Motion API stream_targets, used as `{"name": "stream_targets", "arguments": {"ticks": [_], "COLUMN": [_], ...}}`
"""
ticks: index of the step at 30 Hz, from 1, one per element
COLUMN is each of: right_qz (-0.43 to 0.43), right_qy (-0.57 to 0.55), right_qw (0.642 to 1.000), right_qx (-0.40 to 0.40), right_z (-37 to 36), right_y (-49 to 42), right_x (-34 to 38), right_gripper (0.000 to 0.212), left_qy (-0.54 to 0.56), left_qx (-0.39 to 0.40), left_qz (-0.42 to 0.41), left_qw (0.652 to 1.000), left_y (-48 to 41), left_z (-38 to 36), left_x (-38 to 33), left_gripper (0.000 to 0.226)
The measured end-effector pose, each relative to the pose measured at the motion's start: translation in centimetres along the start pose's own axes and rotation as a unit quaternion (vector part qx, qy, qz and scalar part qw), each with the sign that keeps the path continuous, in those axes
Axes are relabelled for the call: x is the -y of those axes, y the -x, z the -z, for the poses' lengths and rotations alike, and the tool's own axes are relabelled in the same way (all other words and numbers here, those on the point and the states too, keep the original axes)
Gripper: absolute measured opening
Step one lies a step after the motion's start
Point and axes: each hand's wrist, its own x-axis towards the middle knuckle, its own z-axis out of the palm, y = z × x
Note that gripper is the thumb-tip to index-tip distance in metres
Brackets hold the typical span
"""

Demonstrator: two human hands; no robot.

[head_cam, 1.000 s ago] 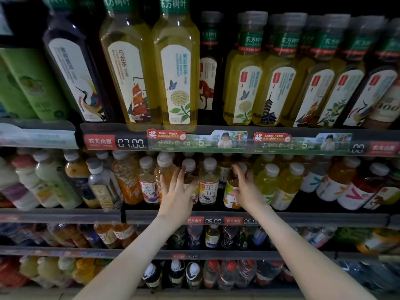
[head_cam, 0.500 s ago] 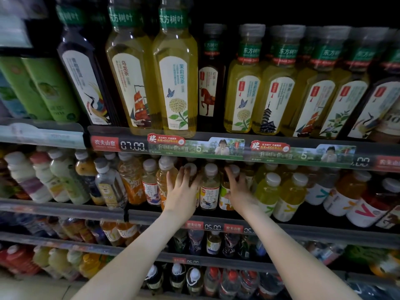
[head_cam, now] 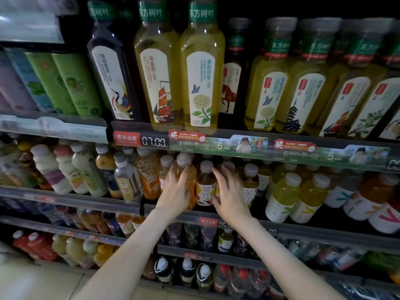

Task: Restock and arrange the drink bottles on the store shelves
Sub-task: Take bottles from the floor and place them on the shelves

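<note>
Nearest the camera, two bare forearms rise from the bottom edge toward the middle shelf (head_cam: 303, 234). At its front the left hand (head_cam: 175, 195) grips an orange tea bottle (head_cam: 186, 176), fingers and thumb wrapped round the body. The bottle leans slightly, and its pale cap sits just under the price strip (head_cam: 154, 141) reading 07.00. Just beside it, the right hand (head_cam: 229, 195) lies over a white-capped tea bottle (head_cam: 227, 163) with its fingers spread up the front and its thumb low on the left. Blur hides whether it clasps that bottle or only touches it, so I cannot tell. Between the two hands stands a brown tea bottle (head_cam: 205, 187) with a white label, touching the orange one. Further right on the same shelf stand yellow-green bottles (head_cam: 281, 195). Beyond, on the shelf above, large bottles stand in a row, among them an oolong tea bottle (head_cam: 157, 83) with a ship on its label and a jasmine tea bottle (head_cam: 201, 83) just beside it.
</note>
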Motion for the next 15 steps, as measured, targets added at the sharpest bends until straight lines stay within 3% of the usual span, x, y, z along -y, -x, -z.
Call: {"name": "stream_targets", "arguments": {"ticks": [6, 9, 11, 13, 15], "right_qz": [-0.063, -0.109, -0.130, -0.137, -0.155], "right_qy": [-0.181, -0.252, -0.292, -0.325, -0.339], "right_qw": [0.979, 0.954, 0.941, 0.932, 0.926], "right_qx": [0.076, 0.120, 0.108, 0.082, 0.066], "right_z": [-0.4, -1.8, -2.6, -3.0, -3.1], "right_y": [-1.0, -1.6, -1.2, -0.5, -0.1], "right_x": [2.9, 4.2, 4.6, 4.8, 5.0], "right_gripper": [0.085, 0.097, 0.093, 0.079, 0.076], "left_qy": [-0.003, 0.049, 0.085, 0.076, 0.066], "left_qx": [-0.061, -0.072, -0.090, -0.080, -0.042], "left_qz": [-0.079, -0.172, -0.223, -0.227, -0.165], "left_qw": [0.995, 0.981, 0.967, 0.968, 0.983], "left_y": [0.7, 3.2, 4.5, 5.3, 5.3], "left_z": [-0.2, -0.8, -1.0, -0.9, -0.5], "left_x": [0.8, 1.9, 2.5, 3.0, 3.6], "left_gripper": [0.067, 0.050, 0.044, 0.044, 0.045]}}
